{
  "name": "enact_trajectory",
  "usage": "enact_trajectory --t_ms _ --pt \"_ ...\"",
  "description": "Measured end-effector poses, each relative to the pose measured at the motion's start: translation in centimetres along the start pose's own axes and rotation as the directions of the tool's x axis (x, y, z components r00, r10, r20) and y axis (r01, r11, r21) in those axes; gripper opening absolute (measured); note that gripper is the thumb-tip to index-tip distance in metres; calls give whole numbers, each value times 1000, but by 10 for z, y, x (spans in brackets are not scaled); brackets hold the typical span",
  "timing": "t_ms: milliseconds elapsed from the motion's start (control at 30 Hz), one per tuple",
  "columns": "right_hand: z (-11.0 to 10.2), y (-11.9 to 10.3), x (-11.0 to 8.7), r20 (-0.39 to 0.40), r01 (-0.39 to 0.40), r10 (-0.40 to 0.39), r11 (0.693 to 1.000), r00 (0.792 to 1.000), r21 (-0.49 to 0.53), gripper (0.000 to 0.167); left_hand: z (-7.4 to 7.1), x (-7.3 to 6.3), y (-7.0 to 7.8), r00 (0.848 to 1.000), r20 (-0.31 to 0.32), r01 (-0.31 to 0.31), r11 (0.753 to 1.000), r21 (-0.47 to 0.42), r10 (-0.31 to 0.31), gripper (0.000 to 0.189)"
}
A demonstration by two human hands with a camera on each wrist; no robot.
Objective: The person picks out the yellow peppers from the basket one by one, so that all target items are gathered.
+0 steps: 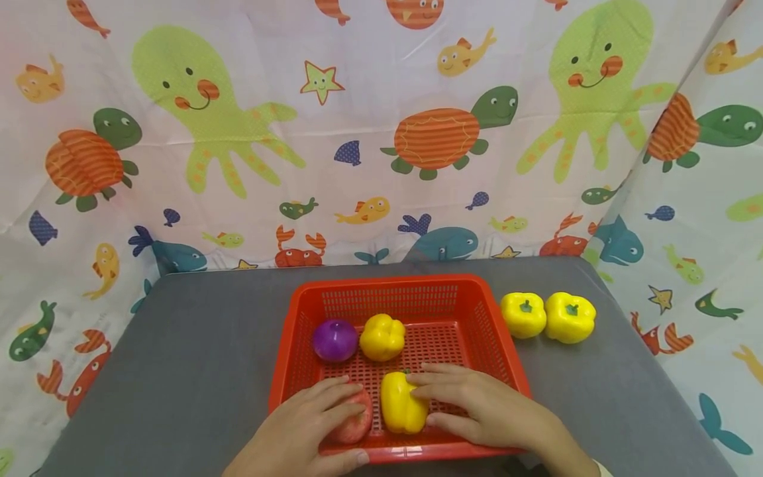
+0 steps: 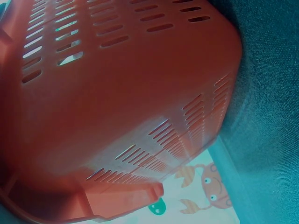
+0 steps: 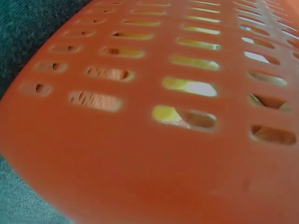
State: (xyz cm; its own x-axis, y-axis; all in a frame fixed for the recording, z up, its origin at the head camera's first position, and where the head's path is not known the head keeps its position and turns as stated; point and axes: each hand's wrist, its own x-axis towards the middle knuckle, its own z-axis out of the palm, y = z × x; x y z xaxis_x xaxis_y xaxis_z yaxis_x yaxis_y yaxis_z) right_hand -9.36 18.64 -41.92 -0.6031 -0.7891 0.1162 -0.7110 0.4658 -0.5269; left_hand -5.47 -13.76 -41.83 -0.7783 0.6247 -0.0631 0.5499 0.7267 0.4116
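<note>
Inside a red plastic basket (image 1: 390, 453), my left hand (image 1: 310, 424) lies over a reddish round fruit, likely an apple (image 1: 357, 424), partly covering it. The left thumb stretches along the near rim, apart from the other fingers. My right hand (image 1: 477, 404) reaches over the basket's right side, its fairly straight fingers touching the right side of a yellow bell pepper (image 1: 396, 404). Behind these sit a shiny purple round vegetable (image 1: 335, 340) and another yellow bell pepper (image 1: 383, 338). Both wrist views show slotted basket walls (image 2: 131, 93) (image 3: 117, 154) and no fingers.
Two more yellow bell peppers (image 1: 523, 315) (image 1: 570, 318) stand side by side on the grey table (image 1: 203, 358), right of the basket. A curtain (image 1: 357, 79) printed with sea animals hangs behind the table and along its sides.
</note>
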Motion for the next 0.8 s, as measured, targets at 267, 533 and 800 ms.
enact_trajectory --t_ms 267,533,800 --pt "0 -2 -4 -60 9 -15 995 998 -96 42 1 0 0 1000 -8 1 1000 10 -1 71" --pt "-1 -2 -3 5 -96 97 993 995 -61 37 2 -1 1 999 -32 -17 1000 26 18 68" --pt "-2 -2 0 -38 -116 112 983 993 -142 52 1 -1 1 999 -45 -20 999 32 21 68"
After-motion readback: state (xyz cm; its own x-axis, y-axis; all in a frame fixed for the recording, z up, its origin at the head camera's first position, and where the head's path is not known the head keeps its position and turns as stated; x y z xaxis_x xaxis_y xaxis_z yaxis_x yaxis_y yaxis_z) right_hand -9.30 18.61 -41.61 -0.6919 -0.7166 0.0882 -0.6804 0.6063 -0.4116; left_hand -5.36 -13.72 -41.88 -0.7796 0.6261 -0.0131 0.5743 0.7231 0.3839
